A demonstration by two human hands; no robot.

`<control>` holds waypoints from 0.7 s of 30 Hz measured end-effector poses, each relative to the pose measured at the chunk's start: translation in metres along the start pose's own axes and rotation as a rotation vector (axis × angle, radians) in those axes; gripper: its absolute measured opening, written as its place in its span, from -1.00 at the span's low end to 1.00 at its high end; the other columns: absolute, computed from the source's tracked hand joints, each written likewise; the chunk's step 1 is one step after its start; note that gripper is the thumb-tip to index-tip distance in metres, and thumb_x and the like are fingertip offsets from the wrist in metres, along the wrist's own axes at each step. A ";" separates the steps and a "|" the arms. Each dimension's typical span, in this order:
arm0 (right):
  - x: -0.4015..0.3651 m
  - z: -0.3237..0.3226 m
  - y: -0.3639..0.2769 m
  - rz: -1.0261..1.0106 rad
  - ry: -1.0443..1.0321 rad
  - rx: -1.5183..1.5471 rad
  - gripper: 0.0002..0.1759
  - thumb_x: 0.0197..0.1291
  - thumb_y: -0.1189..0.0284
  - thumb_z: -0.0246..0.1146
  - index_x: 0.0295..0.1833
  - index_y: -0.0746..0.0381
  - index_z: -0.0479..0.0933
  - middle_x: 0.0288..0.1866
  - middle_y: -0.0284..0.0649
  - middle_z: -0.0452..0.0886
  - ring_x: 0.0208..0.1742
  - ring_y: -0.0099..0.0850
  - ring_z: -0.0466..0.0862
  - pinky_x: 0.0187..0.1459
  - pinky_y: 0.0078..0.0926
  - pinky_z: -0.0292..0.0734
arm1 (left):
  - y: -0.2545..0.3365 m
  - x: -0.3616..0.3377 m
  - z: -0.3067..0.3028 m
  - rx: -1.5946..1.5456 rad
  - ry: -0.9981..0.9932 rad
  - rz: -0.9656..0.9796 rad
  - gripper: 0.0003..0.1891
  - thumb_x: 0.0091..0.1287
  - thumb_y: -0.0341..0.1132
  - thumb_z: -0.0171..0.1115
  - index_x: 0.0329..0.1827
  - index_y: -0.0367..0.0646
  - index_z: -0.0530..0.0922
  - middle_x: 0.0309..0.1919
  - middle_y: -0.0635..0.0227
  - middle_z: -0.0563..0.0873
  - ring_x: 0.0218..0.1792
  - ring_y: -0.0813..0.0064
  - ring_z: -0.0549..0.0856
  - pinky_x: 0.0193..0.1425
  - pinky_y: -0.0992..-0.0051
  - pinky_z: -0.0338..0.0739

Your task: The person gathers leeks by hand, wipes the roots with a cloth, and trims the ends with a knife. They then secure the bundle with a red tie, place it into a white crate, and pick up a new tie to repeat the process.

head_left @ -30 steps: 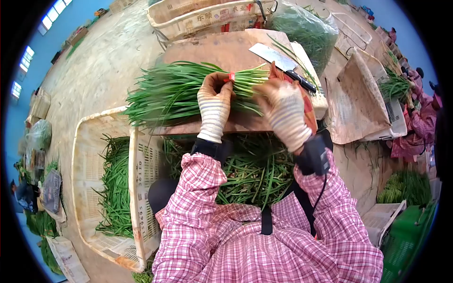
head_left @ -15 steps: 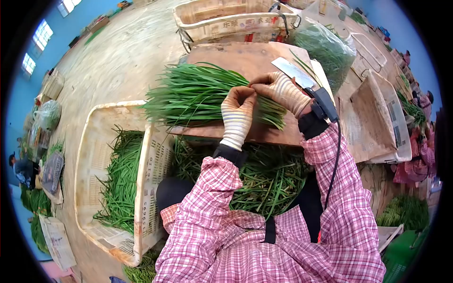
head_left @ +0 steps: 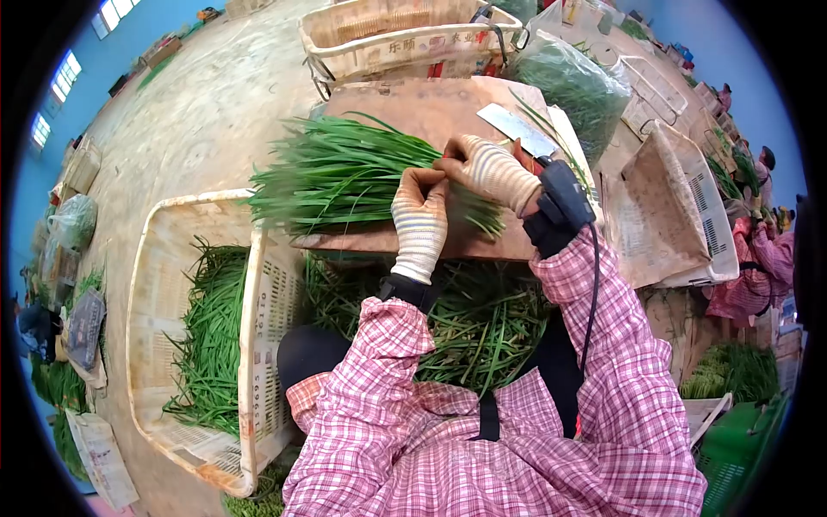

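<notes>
A bundle of long green chives [head_left: 345, 177] lies across a brown board [head_left: 405, 96], its leaf ends pointing left and its cut ends to the right. My left hand [head_left: 420, 222], in a striped glove, is closed in a pinch over the bundle's near side. My right hand [head_left: 495, 171], gloved likewise, pinches from above so that both hands' fingertips meet over the bundle. What they pinch is too small to make out. A knife [head_left: 517, 129] with a broad blade rests on the board just beyond my right hand, beside a few loose leaves.
A white crate [head_left: 250, 345] with chives stands at left. Trimmed leaves [head_left: 482, 336] fill the space below the board. Another crate [head_left: 405, 43] is behind it, near a clear bag of greens [head_left: 573, 86]. A tilted crate [head_left: 668, 207] and co-workers are at right.
The view has shifted slightly, so the board and hands sit a little further left. Both hands stay pinched together over the chives, the fingers only slightly rearranged.
</notes>
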State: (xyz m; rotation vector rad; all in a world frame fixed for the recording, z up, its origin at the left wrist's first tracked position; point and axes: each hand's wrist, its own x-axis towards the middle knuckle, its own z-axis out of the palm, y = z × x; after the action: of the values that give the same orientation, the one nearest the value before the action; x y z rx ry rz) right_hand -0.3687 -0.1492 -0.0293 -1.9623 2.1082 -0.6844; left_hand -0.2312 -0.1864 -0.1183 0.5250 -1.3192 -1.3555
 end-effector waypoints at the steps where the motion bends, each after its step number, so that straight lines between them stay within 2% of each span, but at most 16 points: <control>1: 0.007 -0.005 -0.004 -0.071 -0.050 -0.148 -0.61 0.39 0.18 0.17 0.00 0.29 0.67 -0.15 0.04 0.75 -0.12 -0.01 0.76 -0.09 -0.12 0.62 | -0.001 0.001 0.000 0.003 0.001 0.003 -0.89 0.43 -0.54 0.30 -0.15 -0.18 0.52 -0.29 0.49 0.66 -0.33 0.73 0.55 -0.21 0.66 0.54; 2: 0.010 -0.006 -0.009 -0.140 -0.103 -0.294 -0.61 0.42 0.18 0.14 0.00 0.28 0.67 -0.16 0.02 0.75 -0.15 -0.05 0.76 -0.11 -0.11 0.62 | -0.003 0.000 -0.001 0.006 0.003 0.003 -0.89 0.43 -0.53 0.31 -0.15 -0.17 0.52 -0.29 0.49 0.66 -0.33 0.74 0.55 -0.22 0.66 0.54; 3: 0.013 -0.008 -0.014 -0.084 -0.151 -0.296 -0.56 0.43 0.10 0.08 -0.08 0.24 0.69 -0.24 0.03 0.73 -0.17 0.04 0.72 -0.13 0.00 0.59 | -0.005 -0.001 -0.003 -0.028 0.009 -0.045 -0.89 0.44 -0.51 0.32 -0.15 -0.16 0.53 -0.31 0.49 0.66 -0.33 0.74 0.56 -0.22 0.66 0.53; 6: 0.011 -0.010 -0.025 -0.082 -0.124 -0.378 -0.56 0.40 0.10 0.10 -0.21 0.24 0.69 -0.34 0.01 0.71 -0.20 0.05 0.73 -0.12 -0.03 0.59 | 0.006 -0.002 -0.002 0.005 0.025 -0.118 -0.89 0.44 -0.49 0.32 -0.15 -0.16 0.53 -0.33 0.49 0.67 -0.35 0.73 0.57 -0.23 0.67 0.53; 7: 0.008 -0.004 -0.027 -0.111 -0.001 -0.361 -0.62 0.35 0.15 0.15 -0.33 0.21 0.67 -0.44 -0.03 0.69 -0.27 0.04 0.72 -0.15 0.01 0.55 | 0.007 0.000 -0.003 0.026 0.017 -0.105 -0.90 0.44 -0.49 0.32 -0.16 -0.18 0.53 -0.35 0.48 0.68 -0.39 0.71 0.57 -0.26 0.64 0.54; 10: 0.005 -0.001 -0.024 -0.131 -0.006 -0.581 -0.68 0.30 0.17 0.18 -0.30 0.13 0.73 -0.30 -0.07 0.77 -0.18 -0.07 0.78 -0.08 0.05 0.56 | 0.010 0.002 -0.004 0.062 -0.012 -0.038 -0.91 0.43 -0.51 0.32 -0.18 -0.21 0.54 -0.36 0.47 0.68 -0.41 0.70 0.57 -0.29 0.62 0.54; 11: 0.004 0.005 -0.020 -0.150 0.036 -0.620 -0.74 0.22 0.21 0.22 -0.36 0.08 0.73 -0.34 -0.12 0.77 -0.23 -0.10 0.78 -0.11 0.00 0.55 | 0.016 -0.001 -0.006 0.043 -0.017 -0.111 -0.91 0.42 -0.53 0.32 -0.20 -0.23 0.55 -0.36 0.45 0.67 -0.40 0.70 0.57 -0.28 0.61 0.55; 14: 0.004 0.014 -0.013 -0.157 0.146 -0.505 -0.70 0.28 0.25 0.20 -0.42 0.17 0.65 -0.47 -0.06 0.67 -0.35 -0.01 0.70 -0.24 0.03 0.49 | 0.022 -0.005 -0.007 -0.005 -0.046 -0.159 -0.91 0.42 -0.54 0.31 -0.19 -0.23 0.54 -0.38 0.45 0.67 -0.41 0.68 0.56 -0.26 0.60 0.55; 16: 0.007 0.007 -0.009 -0.010 0.085 -0.300 -0.66 0.32 0.17 0.22 -0.27 0.21 0.72 -0.35 0.02 0.72 -0.26 0.04 0.73 -0.22 -0.05 0.59 | 0.015 -0.003 -0.007 0.017 -0.044 -0.124 -0.91 0.43 -0.55 0.31 -0.18 -0.23 0.54 -0.36 0.45 0.66 -0.37 0.68 0.55 -0.22 0.60 0.55; 18: -0.001 -0.014 -0.027 -0.050 -0.013 -0.243 -0.66 0.32 0.17 0.22 -0.23 0.21 0.73 -0.30 0.03 0.74 -0.23 0.04 0.74 -0.18 -0.07 0.61 | 0.007 -0.002 -0.007 0.054 -0.038 -0.070 -0.91 0.43 -0.54 0.31 -0.18 -0.23 0.53 -0.34 0.44 0.66 -0.35 0.68 0.54 -0.20 0.60 0.55; 21: 0.008 -0.001 -0.013 -0.160 -0.024 -0.247 -0.69 0.30 0.20 0.24 -0.25 0.20 0.73 -0.31 -0.01 0.73 -0.25 0.02 0.72 -0.20 -0.03 0.58 | 0.008 -0.004 -0.008 0.049 -0.032 -0.084 -0.91 0.43 -0.53 0.31 -0.16 -0.23 0.53 -0.32 0.45 0.65 -0.32 0.69 0.54 -0.16 0.60 0.55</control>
State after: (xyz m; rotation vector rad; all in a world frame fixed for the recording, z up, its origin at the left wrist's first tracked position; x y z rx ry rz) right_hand -0.3588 -0.1569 -0.0211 -2.2751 2.1256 -0.4403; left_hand -0.2200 -0.1839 -0.1145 0.6001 -1.3724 -1.4086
